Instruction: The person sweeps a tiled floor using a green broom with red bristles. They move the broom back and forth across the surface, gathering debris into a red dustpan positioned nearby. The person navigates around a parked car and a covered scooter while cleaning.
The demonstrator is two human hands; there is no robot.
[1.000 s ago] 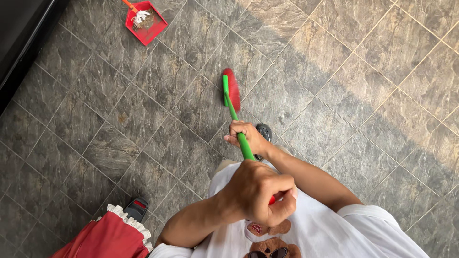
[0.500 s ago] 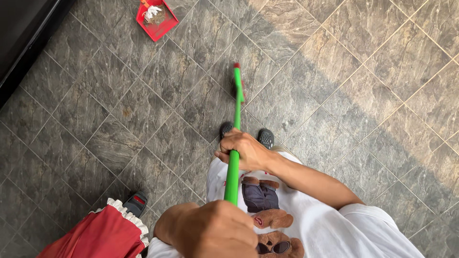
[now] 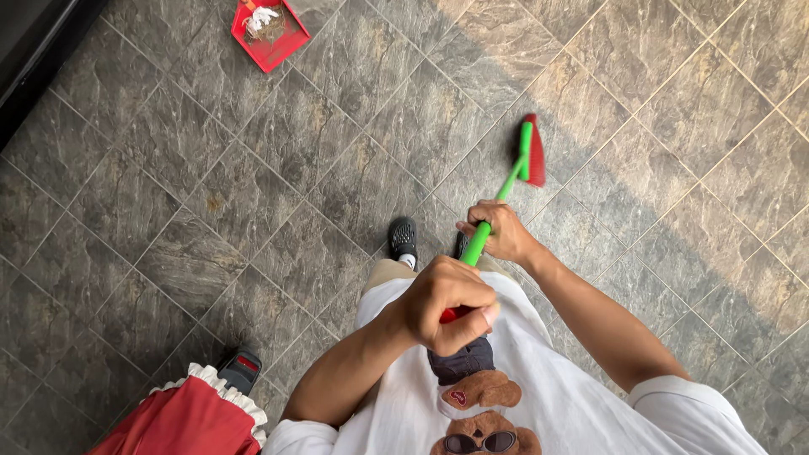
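Observation:
I hold a broom with a green handle and a red brush head that rests on the grey tiled floor ahead and to my right. My left hand grips the red top end of the handle near my chest. My right hand is closed around the green handle lower down. A red dustpan holding dust and a scrap of white paper lies on the floor at the far left.
My dark shoes stand just behind the broom. Another person's red skirt with a white frill and a dark shoe show at the bottom left. A dark ledge runs along the top-left corner.
The broom head has swung from ahead-left to the right across the floor. Both hands moved right with the handle and kept their grip.

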